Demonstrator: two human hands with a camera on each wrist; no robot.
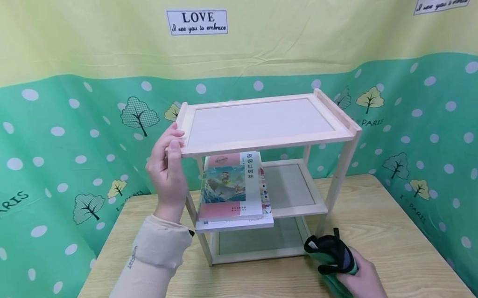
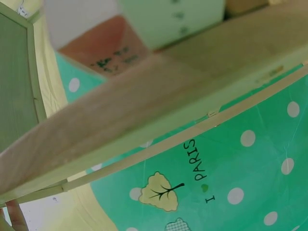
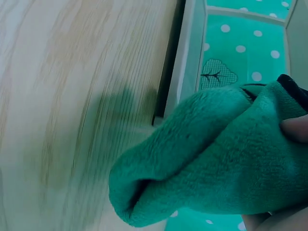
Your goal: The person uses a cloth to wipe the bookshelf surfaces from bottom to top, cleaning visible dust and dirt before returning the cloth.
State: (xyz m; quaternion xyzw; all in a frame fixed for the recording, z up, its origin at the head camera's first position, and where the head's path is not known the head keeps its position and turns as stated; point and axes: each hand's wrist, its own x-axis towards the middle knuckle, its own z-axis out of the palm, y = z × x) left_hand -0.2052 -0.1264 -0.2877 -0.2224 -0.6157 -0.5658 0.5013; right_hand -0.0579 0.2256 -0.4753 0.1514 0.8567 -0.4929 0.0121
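Note:
A light wooden three-tier shelf [image 1: 264,142] stands on the table. My left hand [image 1: 168,166] grips the left end of its top board, thumb on the front corner and fingers over the side rail. In my right hand [image 1: 364,275] is a bunched green cloth [image 1: 332,258] with black edging, held low beside the shelf's front right leg. The right wrist view shows the fuzzy green cloth [image 3: 207,159] folded over, with a fingertip [image 3: 294,129] pressing it. On the middle tier, at the left, lies a small stack of books [image 1: 229,187], the lowest one jutting past the front edge.
The wood-grain table [image 1: 147,273] extends around the shelf. A green and yellow curtain [image 1: 52,135] with dots and trees hangs behind and at both sides. Beneath the books is the bottom tier [image 1: 263,240], close above the tabletop.

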